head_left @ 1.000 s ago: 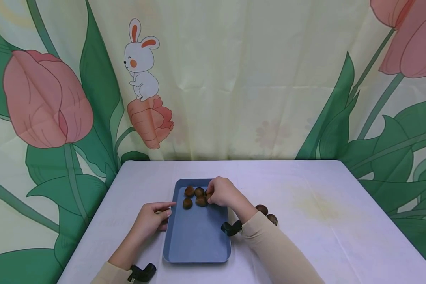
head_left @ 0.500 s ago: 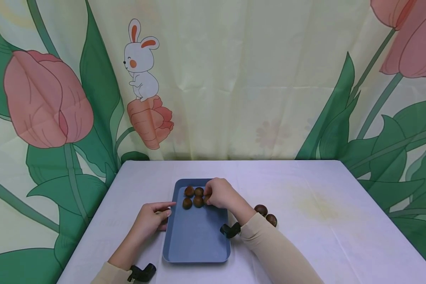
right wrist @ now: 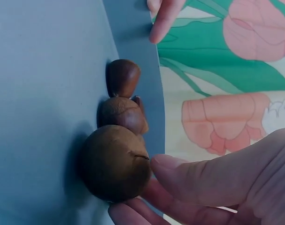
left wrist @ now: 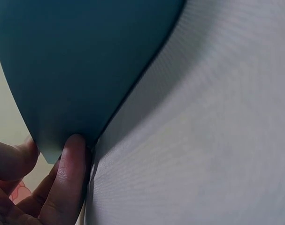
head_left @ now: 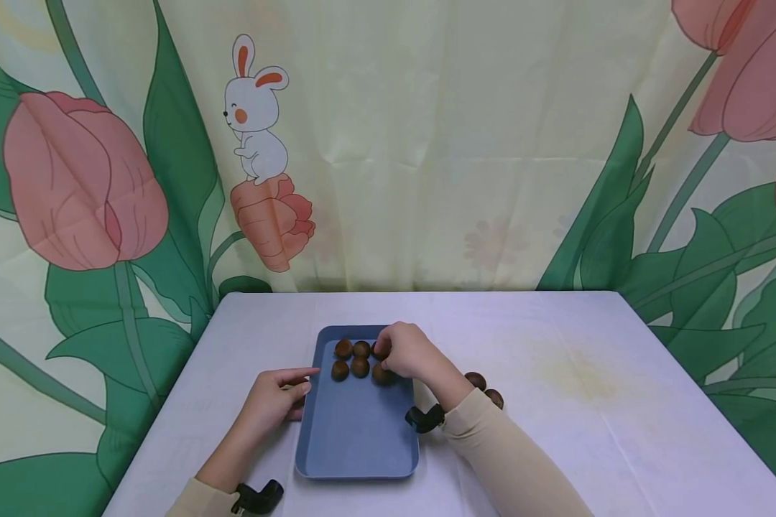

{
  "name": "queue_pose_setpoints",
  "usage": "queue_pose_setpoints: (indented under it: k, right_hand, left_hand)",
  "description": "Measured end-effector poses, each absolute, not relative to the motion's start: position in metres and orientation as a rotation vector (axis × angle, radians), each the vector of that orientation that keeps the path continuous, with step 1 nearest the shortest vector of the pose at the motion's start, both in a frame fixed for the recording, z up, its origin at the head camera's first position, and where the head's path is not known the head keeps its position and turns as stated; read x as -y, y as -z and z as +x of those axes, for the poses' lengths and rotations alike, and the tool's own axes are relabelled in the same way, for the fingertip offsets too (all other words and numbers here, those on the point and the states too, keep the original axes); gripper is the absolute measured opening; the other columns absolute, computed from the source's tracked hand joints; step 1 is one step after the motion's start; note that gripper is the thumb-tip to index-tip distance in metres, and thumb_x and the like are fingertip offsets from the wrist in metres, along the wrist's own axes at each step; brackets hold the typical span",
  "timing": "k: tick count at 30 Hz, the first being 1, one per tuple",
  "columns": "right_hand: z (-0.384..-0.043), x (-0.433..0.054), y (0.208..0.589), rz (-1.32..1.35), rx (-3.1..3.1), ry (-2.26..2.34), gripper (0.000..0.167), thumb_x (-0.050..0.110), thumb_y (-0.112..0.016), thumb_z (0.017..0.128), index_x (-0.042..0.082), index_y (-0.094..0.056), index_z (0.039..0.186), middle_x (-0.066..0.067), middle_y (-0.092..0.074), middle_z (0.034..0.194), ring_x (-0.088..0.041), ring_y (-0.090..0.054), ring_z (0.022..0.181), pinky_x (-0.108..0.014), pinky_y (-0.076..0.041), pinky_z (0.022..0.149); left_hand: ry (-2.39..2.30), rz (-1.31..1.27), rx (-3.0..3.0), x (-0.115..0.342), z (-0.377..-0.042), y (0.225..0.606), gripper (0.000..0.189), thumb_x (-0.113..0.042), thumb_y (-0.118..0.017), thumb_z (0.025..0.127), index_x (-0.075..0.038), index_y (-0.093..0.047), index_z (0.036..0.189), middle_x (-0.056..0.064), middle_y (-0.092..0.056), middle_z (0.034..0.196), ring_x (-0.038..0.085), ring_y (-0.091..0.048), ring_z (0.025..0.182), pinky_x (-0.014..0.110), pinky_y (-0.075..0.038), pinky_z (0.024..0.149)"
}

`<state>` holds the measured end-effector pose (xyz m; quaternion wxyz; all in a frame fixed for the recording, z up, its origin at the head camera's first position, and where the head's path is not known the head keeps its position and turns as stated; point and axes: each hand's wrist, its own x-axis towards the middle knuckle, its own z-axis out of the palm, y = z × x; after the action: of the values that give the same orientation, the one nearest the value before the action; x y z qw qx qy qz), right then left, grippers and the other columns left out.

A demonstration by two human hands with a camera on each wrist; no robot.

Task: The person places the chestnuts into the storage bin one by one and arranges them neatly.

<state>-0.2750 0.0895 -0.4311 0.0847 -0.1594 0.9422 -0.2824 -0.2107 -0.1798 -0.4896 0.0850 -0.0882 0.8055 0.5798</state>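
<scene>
A blue rectangular tray (head_left: 356,431) lies on the table, with brown chestnuts (head_left: 340,370) in two short rows near its far end. My right hand (head_left: 407,352) reaches over the tray, thumb and fingers curled round the far-row chestnut (head_left: 378,351) on the right, which they partly hide. Just below them sits the right chestnut of the near row (head_left: 382,375). In the right wrist view this round chestnut (right wrist: 115,164) looms large, the thumb (right wrist: 168,166) close at its edge. My left hand (head_left: 271,398) touches the tray's left rim with outstretched fingers; the left wrist view shows a fingertip (left wrist: 74,150) against the outer wall.
Two more chestnuts (head_left: 475,380) lie on the white tablecloth (head_left: 556,445), right of the tray beside my right forearm. Behind the table hangs a curtain (head_left: 388,143) printed with tulips, a rabbit and a carrot.
The right hand has set a chestnut in the near row, then shifted slightly away from me to the far-row one. Near-row chestnuts have slid slightly left. The left hand has stayed put.
</scene>
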Motion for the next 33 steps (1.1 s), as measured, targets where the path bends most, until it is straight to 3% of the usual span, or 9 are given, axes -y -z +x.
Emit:
queue_pose_setpoints:
  k: [12,25,33]
  right_hand:
    - [-0.276,-0.089,0.436,-0.505,-2.796,0.787,0.021,-0.001,-0.085,0.083,0.011,-0.079,0.098,-0.002,-0.073,0.091,-0.019,-0.062,0.085,-0.035,-0.057,0.075]
    - [-0.271,-0.092,0.428,-0.548,-2.850,0.880,0.017,-0.005,-0.077,0.087,0.009,-0.081,0.096,-0.002,-0.076,0.093,-0.019,-0.068,0.091,-0.037,-0.061,0.081]
    - [-0.266,-0.091,0.425,-0.517,-2.809,0.769,0.015,0.002,-0.083,0.088,0.008,-0.081,0.102,-0.003,-0.077,0.097,-0.019,-0.066,0.089,-0.037,-0.061,0.080]
  left_hand:
    - [-1.716,-0.277,-2.414,0.178,-0.211,0.488,0.032,-0.004,-0.067,0.104,-0.014,-0.079,0.132,0.018,-0.071,0.124,0.016,-0.074,0.086,0.035,-0.068,0.066]
    - [-1.713,-0.279,-2.417,0.177,-0.211,0.488,0.031,-0.005,-0.069,0.103,-0.014,-0.079,0.132,0.017,-0.071,0.121,0.015,-0.073,0.081,0.034,-0.067,0.065]
    - [-1.717,-0.276,-2.409,0.177,-0.212,0.489,0.032,-0.005,-0.068,0.104,-0.014,-0.078,0.132,0.017,-0.071,0.123,0.015,-0.073,0.083,0.034,-0.068,0.066]
